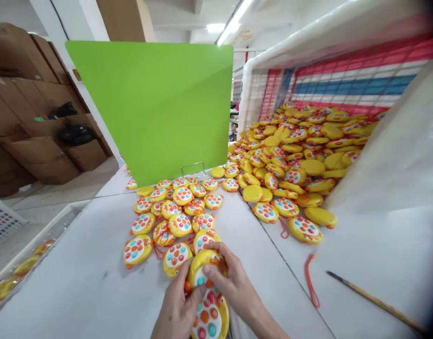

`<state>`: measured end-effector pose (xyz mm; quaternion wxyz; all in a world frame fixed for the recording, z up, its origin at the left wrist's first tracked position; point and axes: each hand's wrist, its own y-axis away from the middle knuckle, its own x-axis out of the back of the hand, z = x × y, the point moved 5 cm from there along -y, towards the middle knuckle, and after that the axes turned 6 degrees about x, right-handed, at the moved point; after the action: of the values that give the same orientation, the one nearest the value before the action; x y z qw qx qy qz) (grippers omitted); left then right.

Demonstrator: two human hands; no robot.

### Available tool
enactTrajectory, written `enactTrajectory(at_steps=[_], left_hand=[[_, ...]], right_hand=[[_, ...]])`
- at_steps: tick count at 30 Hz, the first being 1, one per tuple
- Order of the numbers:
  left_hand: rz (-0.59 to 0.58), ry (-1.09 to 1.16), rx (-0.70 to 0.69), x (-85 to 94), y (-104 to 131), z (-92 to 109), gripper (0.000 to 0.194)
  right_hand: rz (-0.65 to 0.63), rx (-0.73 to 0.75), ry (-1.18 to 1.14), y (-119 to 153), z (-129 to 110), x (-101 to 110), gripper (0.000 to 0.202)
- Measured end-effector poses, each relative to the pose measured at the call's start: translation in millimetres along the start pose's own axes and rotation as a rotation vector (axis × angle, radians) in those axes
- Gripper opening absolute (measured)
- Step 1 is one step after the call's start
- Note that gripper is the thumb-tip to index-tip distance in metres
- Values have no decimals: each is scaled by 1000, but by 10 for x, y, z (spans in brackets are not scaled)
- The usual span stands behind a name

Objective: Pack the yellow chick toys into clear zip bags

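Observation:
In front of me both hands hold a yellow duck-shaped toy (201,260) with a white face covered in coloured round bumps. My left hand (177,303) grips its left side, thumb on the front. My right hand (235,282) closes round its right side, thumb pressing near the top. A second toy (211,324) of the same kind sits directly below, partly overlapped by the first; whether the fingers also hold it I cannot tell. Just beyond my hands lie several similar toys (180,225), mostly bumps up, some with orange cords.
A tipped white-lined crate (375,188) spills a heap of toys (294,150) at right. An orange cord loop (310,282) and a wooden-handled, dark-tipped brush-like tool (375,302) lie nearby. A green board (159,108) stands behind. Left are a low bin (66,217) and cartons (43,153).

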<state>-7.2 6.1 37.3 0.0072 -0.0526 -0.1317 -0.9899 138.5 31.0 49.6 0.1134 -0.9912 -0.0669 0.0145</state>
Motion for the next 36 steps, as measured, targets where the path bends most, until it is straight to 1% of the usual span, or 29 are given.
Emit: enactTrajectory(at_steps=[3,4,6,8,10,12,14,16,18,20,22,24,26,28,30,32,34,36], left_hand=[[28,155,33,87,-96,13,49],[47,233,34,118,-160,61,47],[85,399,11,194,-338,232,37],[119,478,-25,295,-543,455,26],[189,540,-68,425,-693,636,18],[224,565,-83,504,-725,699,18],[203,555,-67,491,-622,626,21],[136,536,-11,392,-415,457,28],[12,528,101,227,-169,258,37],[-106,529,181,77,52,120,40],[-144,523,206,6,188,52,44],[-140,505,196,3,232,22,51],[-167,471,164,18,216,4,55],[-211,411,114,34,180,-24,55],[-230,349,59,50,152,-68,56],[-229,316,39,49,146,-123,59],[-227,324,51,28,162,-164,65],[-191,322,76,20,188,-173,70]], right_hand=[[29,7,142,124,-6,178,38],[34,-4,217,194,11,235,36],[13,-14,343,363,61,302,31],[-41,5,409,549,115,298,26],[-81,43,453,714,155,260,24],[-95,75,472,823,168,221,22],[-82,90,466,855,144,189,22],[-53,74,416,807,88,158,23],[-37,29,268,688,20,102,27],[-30,-7,46,533,-51,19,33],[1,-52,-126,390,-78,-61,39],[39,-113,-179,302,-37,-131,44],[77,-171,-164,279,55,-182,49],[130,-192,-132,299,151,-202,52],[178,-186,-105,327,214,-206,51],[171,-168,-80,337,228,-226,49],[156,-154,-39,335,204,-242,49],[155,-160,2,336,169,-246,50]])
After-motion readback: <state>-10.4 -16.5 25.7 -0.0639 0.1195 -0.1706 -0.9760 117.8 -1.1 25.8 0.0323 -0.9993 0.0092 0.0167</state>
